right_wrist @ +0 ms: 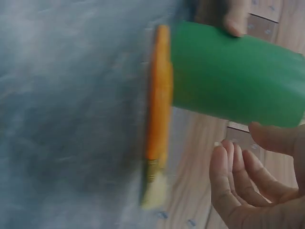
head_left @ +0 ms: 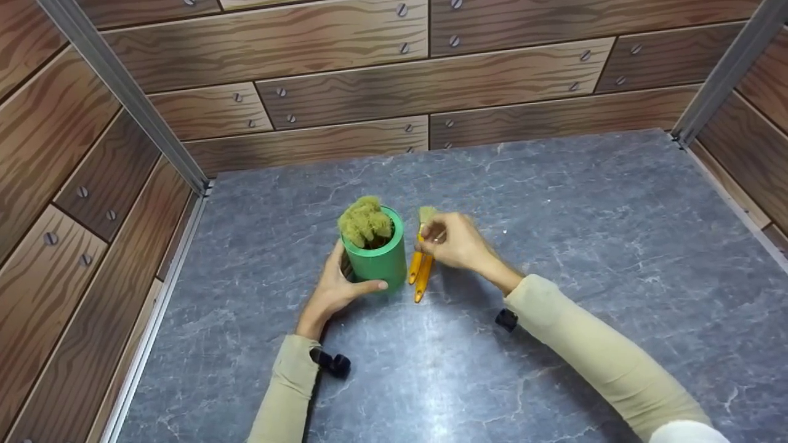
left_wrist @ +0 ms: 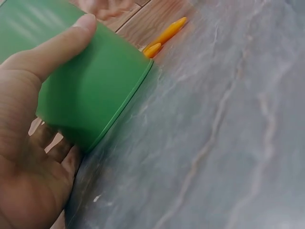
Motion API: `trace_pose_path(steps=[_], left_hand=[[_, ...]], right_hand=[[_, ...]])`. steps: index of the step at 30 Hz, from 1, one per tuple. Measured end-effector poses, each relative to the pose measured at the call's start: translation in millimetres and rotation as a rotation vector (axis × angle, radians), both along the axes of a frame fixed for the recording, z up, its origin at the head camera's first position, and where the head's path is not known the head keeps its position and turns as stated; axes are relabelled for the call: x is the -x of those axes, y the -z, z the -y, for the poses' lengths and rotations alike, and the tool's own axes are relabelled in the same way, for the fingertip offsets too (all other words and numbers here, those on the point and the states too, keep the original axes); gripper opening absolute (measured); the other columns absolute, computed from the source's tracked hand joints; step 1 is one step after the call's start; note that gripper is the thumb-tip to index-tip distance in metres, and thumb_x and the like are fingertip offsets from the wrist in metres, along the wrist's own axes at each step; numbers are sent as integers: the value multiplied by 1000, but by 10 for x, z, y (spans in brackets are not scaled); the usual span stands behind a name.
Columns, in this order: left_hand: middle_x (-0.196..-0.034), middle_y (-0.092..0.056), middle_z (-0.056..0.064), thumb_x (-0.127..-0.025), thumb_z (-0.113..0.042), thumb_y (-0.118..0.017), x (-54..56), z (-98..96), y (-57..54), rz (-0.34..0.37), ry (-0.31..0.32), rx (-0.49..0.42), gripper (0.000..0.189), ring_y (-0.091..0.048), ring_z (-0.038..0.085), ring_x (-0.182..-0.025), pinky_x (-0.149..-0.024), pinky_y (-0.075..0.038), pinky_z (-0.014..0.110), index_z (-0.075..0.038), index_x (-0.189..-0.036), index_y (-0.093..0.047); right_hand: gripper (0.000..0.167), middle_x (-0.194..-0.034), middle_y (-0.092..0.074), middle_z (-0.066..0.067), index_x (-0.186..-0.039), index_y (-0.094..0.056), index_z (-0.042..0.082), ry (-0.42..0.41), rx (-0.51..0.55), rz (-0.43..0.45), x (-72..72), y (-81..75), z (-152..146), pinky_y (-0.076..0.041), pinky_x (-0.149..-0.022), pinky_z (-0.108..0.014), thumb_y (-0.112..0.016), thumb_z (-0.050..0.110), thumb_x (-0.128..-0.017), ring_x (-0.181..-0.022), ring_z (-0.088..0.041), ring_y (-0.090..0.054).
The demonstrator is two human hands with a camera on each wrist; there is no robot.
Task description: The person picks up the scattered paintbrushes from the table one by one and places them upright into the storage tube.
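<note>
A green cylindrical pot (head_left: 377,271) stands on the table with a bushy yellow-green plant (head_left: 365,221) rising from its top. My left hand (head_left: 337,287) grips the pot low down, its thumb on the near side and its fingers round the far left side. To the right of the pot lie two paintbrushes (head_left: 421,277) with orange handles, side by side; pale bristles (right_wrist: 154,193) show in the right wrist view. Over the brushes hovers my right hand (head_left: 457,241), fingers loosely bent and thumb apart from them, with nothing seen held between.
The grey marbled tabletop (head_left: 591,209) spreads around the pot and brushes. Wood-patterned panels (head_left: 345,98) wall the back and both sides, with metal strips (head_left: 123,86) at the corners. A few tiny white specks (head_left: 505,232) lie right of the right hand.
</note>
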State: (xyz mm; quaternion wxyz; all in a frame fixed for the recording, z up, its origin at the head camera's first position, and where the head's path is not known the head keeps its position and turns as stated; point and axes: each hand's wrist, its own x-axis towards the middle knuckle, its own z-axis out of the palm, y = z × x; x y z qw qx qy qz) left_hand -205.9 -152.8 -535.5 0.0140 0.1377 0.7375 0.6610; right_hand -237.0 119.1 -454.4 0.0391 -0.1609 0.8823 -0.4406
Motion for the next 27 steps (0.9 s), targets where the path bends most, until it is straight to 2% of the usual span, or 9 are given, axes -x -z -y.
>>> trace_pose_path(steps=[7, 10, 14, 19, 27], left_hand=[[-160, -52, -3, -73, -8, -101, 5, 16, -3, 1, 10, -2, 118, -46, 18, -152, -131, -36, 42, -32, -167, -33], [-159, -52, -3, -73, -7, -100, 13, 17, 1, -10, 17, 1, 117, -47, 18, -152, -131, -36, 42, -30, -166, -34], [-160, -51, -3, -74, -8, -100, 15, 18, 2, -19, 27, 6, 118, -46, 18, -152, -132, -34, 42, -29, -167, -32], [-160, -51, -4, -74, -12, -101, 15, 23, 0, -1, 23, 9, 119, -46, 17, -152, -131, -35, 40, -31, -168, -30], [-162, -49, -3, -75, -11, -100, 7, 28, 19, 3, 28, 8, 119, -44, 18, -154, -133, -33, 43, -33, -168, -29]], right_hand=[[20, -82, -75, -5, -81, -73, 9, 11, -185, 81, 31, 194, -18, -59, -61, -23, -90, 18, -86, -69, -14, -66], [22, -81, -74, -5, -80, -73, 9, 24, -217, 125, 39, 236, -13, -56, -55, -22, -91, 20, -86, -64, -13, -63], [25, -80, -74, -4, -80, -73, 9, 41, -231, 154, 54, 267, -7, -55, -54, -23, -94, 22, -83, -62, -13, -62], [27, -80, -73, -3, -79, -73, 11, 74, -240, 181, 95, 277, -29, -56, -58, -24, -97, 21, -77, -64, -13, -63], [31, -75, -72, -5, -79, -71, 7, 128, -119, 310, 114, 274, -127, -63, -57, -24, -100, 14, -69, -62, -13, -70]])
